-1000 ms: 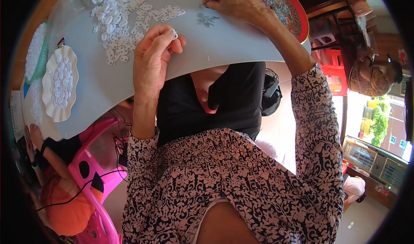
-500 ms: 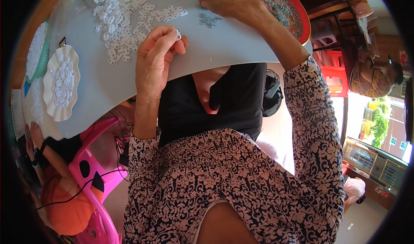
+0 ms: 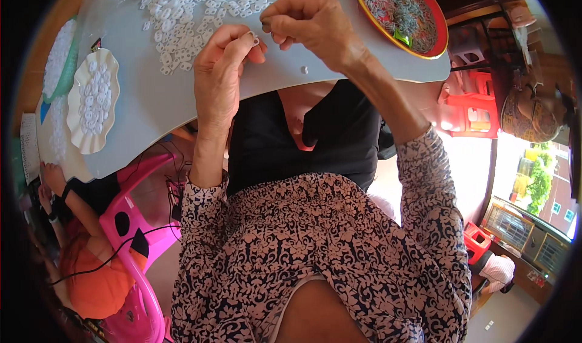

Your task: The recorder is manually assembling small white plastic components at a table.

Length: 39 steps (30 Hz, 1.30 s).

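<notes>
My left hand is above the table, thumb and forefinger pinching a small white plastic piece with a hole. Just to the right, my right hand is closed in a pinch, its fingertips close to the white piece but apart from it. Something tiny and dark shows at those fingertips, too small to name. Beyond my left hand lies a loose heap of similar white plastic pieces. At the far right stands a red round tray with a yellow rim, filled with small grey metal-looking pieces.
A scalloped cream dish of white oval pieces sits on the table's left, beside a green container. One white bit lies near the front edge. A pink chair and a person in orange are at lower left.
My right hand has come from the far side of the table leftward to beside my left hand, fingers now pinched. My left hand still holds the white piece. The view has shifted slightly.
</notes>
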Available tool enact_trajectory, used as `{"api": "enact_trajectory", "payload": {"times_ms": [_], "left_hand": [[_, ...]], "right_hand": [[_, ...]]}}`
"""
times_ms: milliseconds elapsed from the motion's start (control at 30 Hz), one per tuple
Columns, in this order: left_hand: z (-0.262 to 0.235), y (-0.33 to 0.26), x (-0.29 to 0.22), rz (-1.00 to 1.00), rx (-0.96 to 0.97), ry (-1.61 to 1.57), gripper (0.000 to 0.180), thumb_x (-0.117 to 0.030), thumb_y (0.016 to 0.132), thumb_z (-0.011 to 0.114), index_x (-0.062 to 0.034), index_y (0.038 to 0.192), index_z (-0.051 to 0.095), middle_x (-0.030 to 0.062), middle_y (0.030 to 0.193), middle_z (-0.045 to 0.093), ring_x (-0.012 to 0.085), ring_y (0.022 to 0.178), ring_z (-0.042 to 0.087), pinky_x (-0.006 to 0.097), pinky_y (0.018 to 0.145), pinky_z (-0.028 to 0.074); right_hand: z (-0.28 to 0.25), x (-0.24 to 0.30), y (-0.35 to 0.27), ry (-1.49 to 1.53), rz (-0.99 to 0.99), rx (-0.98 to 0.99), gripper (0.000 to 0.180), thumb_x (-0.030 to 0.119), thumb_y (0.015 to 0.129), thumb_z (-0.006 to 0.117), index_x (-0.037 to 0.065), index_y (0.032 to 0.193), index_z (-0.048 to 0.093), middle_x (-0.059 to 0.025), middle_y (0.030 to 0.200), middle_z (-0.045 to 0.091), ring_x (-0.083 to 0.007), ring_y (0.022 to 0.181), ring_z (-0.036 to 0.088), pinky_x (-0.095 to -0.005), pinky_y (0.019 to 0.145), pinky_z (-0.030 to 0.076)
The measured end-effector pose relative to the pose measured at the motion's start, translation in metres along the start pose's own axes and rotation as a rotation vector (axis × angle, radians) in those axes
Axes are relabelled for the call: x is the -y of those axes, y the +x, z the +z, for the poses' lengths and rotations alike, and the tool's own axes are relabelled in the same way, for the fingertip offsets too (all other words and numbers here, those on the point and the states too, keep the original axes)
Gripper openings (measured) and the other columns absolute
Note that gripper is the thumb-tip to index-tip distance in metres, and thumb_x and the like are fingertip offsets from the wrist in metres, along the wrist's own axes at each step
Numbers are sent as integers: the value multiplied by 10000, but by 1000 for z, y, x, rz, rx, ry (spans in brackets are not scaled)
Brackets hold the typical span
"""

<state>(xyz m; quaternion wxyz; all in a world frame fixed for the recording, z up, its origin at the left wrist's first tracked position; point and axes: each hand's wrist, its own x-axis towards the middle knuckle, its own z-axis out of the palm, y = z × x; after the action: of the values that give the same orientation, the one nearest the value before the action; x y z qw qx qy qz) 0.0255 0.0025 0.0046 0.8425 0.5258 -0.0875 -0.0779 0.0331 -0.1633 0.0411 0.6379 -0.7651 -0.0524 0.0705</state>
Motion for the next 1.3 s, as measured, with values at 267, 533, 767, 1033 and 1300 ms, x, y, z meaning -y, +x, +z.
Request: {"api": "enact_trajectory", "payload": {"times_ms": [267,533,767,1033,1300], "left_hand": [[-3,-1,2,44,3,134,94,-102,860,568,-17,856,610,16,691,581,78,678,540,206,659,405],[-1,-4,-1,36,33,267,99,-114,869,569,-20,863,601,2,704,578,64,673,532,196,645,395],[-5,-3,3,69,57,296,120,-135,878,566,-20,882,599,-1,705,578,56,659,521,194,626,390],[-1,-4,1,103,83,395,152,-164,894,565,-16,893,596,-12,693,570,47,633,507,186,589,381],[-11,-2,7,94,145,364,163,-173,909,552,-18,900,602,-13,687,568,37,639,500,179,591,379]], "right_hand": [[12,-27,-12,312,-137,-53,163,87,878,602,24,1028,590,-19,830,617,-71,718,568,-217,695,489],[14,-29,-15,290,-181,-48,204,65,873,602,6,1058,541,-56,859,634,-105,801,613,-242,751,519],[13,-28,-18,257,-179,-41,284,79,872,611,30,1132,509,-49,892,624,-93,752,598,-216,727,495],[14,-31,-18,261,-238,-63,263,43,860,607,0,1099,506,-70,839,627,-113,775,621,-237,732,517],[18,-27,-20,84,-281,-80,121,104,874,614,-15,892,628,-22,730,614,-57,645,539,-193,604,460]]}}
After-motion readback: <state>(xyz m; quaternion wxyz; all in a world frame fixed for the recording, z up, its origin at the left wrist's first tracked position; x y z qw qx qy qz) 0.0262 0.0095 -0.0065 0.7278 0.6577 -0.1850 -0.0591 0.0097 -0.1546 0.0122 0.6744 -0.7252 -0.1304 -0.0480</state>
